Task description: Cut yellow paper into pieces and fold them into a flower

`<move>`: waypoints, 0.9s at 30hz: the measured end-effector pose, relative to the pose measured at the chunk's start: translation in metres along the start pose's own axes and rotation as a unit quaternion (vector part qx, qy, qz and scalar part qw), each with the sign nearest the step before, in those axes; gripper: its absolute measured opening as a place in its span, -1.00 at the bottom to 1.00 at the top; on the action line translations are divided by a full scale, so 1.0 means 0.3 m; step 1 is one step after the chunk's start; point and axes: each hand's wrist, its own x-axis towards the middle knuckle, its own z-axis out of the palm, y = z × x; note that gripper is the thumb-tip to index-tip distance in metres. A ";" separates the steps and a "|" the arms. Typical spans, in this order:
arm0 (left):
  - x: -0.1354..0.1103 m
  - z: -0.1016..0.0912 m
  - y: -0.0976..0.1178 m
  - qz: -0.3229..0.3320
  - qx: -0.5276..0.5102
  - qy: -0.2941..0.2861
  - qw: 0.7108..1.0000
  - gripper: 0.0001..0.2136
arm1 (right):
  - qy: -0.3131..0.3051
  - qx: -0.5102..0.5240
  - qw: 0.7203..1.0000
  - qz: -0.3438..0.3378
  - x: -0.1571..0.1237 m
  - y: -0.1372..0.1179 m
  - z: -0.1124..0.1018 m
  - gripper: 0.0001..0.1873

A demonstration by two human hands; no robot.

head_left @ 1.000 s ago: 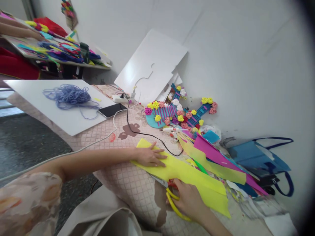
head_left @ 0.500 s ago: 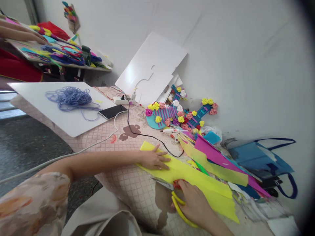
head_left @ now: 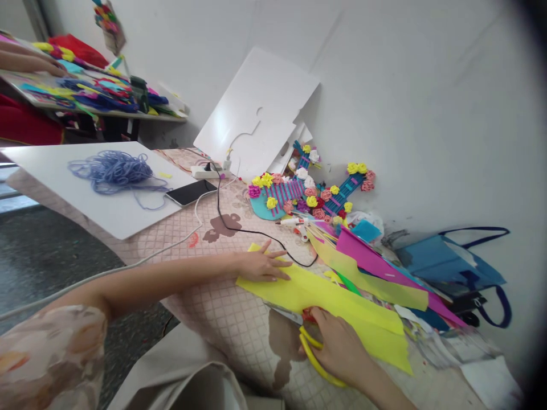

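A long sheet of yellow crepe paper lies folded over on the quilted tablecloth. My left hand rests flat on its left end, fingers spread. In my right hand is a pair of scissors with yellow handles and a red part near the pivot. The metal blades point left and lie along the paper's near edge; whether they are parted is hard to see. My right wrist lies close to the paper's lower edge.
Behind the paper lie a black cable, a glue gun, coloured paper strips and flower-covered craft pieces. Leftward are a phone and blue yarn on a white board. Another person's hands are at a far table.
The camera view has shifted slightly, so the surroundings appear a little further left. My left hand stays on the paper, and my right hand still holds the scissors at the near edge.
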 end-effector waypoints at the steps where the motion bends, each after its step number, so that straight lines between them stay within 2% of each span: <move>1: -0.011 0.001 -0.005 -0.002 -0.004 -0.002 1.000 -0.62 | -0.001 -0.003 1.000 0.002 0.000 -0.001 0.000 -0.63; 6: -0.038 0.018 -0.013 0.000 -0.019 -0.007 1.000 -0.62 | 0.000 -0.016 1.000 0.003 0.006 -0.012 -0.005 -0.60; 20: -0.024 0.011 -0.029 0.001 -0.027 -0.044 0.999 -0.61 | -0.024 -0.014 1.000 0.002 0.014 -0.025 -0.020 -0.53; 27: -0.025 0.028 -0.027 0.008 -0.043 -0.031 0.999 -0.62 | -0.022 -0.029 0.999 0.009 0.017 -0.040 -0.022 -0.54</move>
